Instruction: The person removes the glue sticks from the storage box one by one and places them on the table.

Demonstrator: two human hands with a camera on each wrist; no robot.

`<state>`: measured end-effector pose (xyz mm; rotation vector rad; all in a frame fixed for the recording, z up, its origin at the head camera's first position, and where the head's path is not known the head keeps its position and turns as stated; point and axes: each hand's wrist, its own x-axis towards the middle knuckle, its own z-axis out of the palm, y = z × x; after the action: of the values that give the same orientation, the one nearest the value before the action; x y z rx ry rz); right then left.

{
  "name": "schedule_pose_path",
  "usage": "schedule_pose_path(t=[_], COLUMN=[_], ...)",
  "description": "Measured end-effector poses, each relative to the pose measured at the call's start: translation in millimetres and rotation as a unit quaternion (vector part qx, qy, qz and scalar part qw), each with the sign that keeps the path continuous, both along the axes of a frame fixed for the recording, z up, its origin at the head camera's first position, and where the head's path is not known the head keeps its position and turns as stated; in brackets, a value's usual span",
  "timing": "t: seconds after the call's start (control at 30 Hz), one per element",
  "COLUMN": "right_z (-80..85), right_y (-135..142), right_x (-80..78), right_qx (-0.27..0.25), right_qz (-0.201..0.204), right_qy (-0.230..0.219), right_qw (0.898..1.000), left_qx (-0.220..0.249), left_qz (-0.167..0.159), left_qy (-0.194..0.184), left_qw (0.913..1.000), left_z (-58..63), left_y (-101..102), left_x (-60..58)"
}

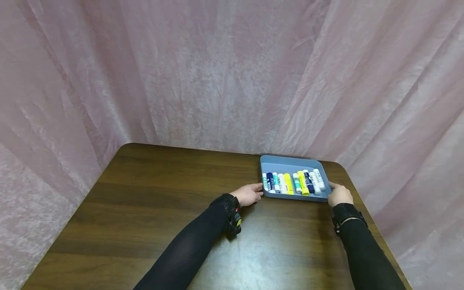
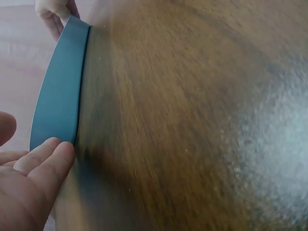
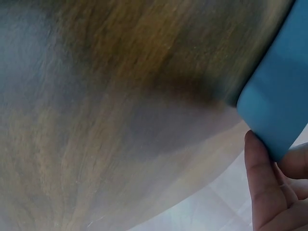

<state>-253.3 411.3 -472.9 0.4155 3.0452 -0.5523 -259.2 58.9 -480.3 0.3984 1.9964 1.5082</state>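
Note:
A shallow blue-grey tray [image 1: 290,160] sits on the wooden table near its back edge. Inside it, several small tubes and sticks, white, yellow, green and navy, lie side by side; one is a yellow tube [image 1: 288,183]. My left hand [image 1: 248,194] touches the tray's left end near the front corner. In the left wrist view its fingers [image 2: 54,159] lie straight against the tray wall, the thumb apart. At the front right corner, my right hand [image 1: 340,195] holds the tray, with finger and thumb on either side of that corner in the right wrist view.
The brown table [image 1: 145,209] spreads to the left and front of the tray, with rounded back corners. A pink curtain [image 1: 224,80] hangs behind it and at both sides. The table's right edge runs close by my right arm.

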Motion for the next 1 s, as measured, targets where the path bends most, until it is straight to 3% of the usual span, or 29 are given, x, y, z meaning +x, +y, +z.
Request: schedule_pose_path(t=[0.23, 0.57, 0.8, 1.0], right_z=[0.5, 8.1, 9.8, 13.1], right_y=[-5, -17, -33, -43], right_x=[-1.2, 0.7, 0.9, -0.9], right_qx=[0.000, -0.012, -0.015, -0.015], right_qz=[0.005, 0.030, 0.055, 0.079], right_qy=[0.004, 0.005, -0.002, -0.018], right_qw=[1.000, 0.999, 0.998, 0.997], left_qx=[-0.006, -0.058, -0.115, -0.155], left_qz=[0.009, 0.027, 0.024, 0.016], left_qy=[0.007, 0.030, 0.086, 0.111], left_qw=[0.9999, 0.9975, 0.9893, 0.9815], left_z=[0.7, 4.5, 2.8, 8.4], left_y=[-4, -16, -35, -52], left_x=[0.0, -3.0, -3.9, -2.8])
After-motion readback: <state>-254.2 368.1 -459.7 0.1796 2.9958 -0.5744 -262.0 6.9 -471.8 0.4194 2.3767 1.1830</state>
